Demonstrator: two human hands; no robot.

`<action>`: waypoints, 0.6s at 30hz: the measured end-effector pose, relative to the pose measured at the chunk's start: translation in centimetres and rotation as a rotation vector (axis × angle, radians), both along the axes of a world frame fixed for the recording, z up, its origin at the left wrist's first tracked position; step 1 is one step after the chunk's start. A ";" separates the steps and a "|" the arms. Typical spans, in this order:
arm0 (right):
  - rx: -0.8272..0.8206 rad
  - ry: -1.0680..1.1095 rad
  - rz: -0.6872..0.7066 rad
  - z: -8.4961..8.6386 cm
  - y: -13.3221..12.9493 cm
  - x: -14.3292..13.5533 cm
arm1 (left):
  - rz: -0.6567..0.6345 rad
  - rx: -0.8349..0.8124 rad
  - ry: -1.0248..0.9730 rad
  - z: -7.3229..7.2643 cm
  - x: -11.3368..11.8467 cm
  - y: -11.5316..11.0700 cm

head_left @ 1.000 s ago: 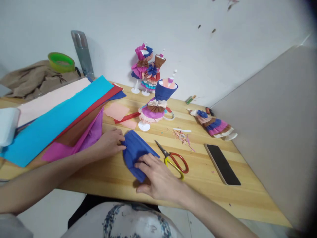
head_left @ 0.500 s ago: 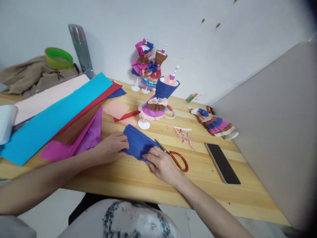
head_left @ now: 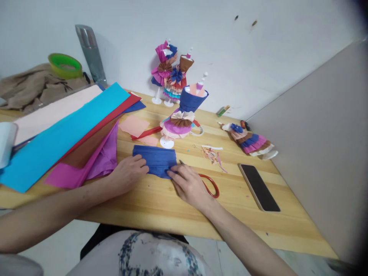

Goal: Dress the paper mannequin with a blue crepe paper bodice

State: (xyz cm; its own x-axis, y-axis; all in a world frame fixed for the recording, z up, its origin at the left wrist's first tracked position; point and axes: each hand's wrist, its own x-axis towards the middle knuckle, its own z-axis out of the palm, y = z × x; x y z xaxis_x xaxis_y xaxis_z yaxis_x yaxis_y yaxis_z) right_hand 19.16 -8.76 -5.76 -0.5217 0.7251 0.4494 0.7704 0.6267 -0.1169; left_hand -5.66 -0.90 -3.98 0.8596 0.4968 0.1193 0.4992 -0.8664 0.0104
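A pleated or layered blue paper piece lies flat on the wooden table, its long edge level across the view. The fingers of my left hand are close together on its lower left edge. At its lower right corner, my right hand presses with thumb and fingertips. Red-handled scissors lie partly under my right hand. Just behind the blue piece stands a small dress form with a blue top, a fan-shaped bow and a pink and magenta skirt.
Coloured paper sheets spread over the left side. Two dressed forms stand at the wall; another lies right. A phone, paper scraps, a bottle and green tape are also on the table.
The blue paper has turned from a slant to level and lies flatter, its left end further left. My right hand now covers more of the scissors.
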 end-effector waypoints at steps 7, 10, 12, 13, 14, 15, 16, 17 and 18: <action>-0.202 0.085 0.025 0.2 0.4 -0.7 | 0.025 -0.210 0.057 1.0 0.0 -0.1; -0.295 0.139 0.023 0.3 0.6 -0.7 | 0.044 -0.241 0.076 1.3 -0.1 -0.2; -0.344 0.174 0.012 0.3 0.7 -0.6 | 0.049 -0.248 0.087 1.4 -0.1 -0.3; -0.362 0.189 0.003 0.3 0.7 -0.6 | 0.053 -0.253 0.093 1.4 -0.1 -0.3; -0.375 0.204 -0.011 0.2 0.7 -0.6 | 0.059 -0.260 0.098 1.3 0.0 -0.2; -0.384 0.221 -0.029 0.2 0.6 -0.7 | 0.068 -0.271 0.101 1.3 0.0 -0.2; -0.393 0.240 -0.053 0.1 0.6 -0.7 | 0.081 -0.284 0.099 1.2 0.1 -0.2; -0.403 0.260 -0.080 0.0 0.5 -0.8 | 0.100 -0.302 0.094 1.1 0.1 -0.1; -0.417 0.277 -0.104 0.0 0.5 -0.8 | 0.119 -0.322 0.084 1.0 0.1 -0.1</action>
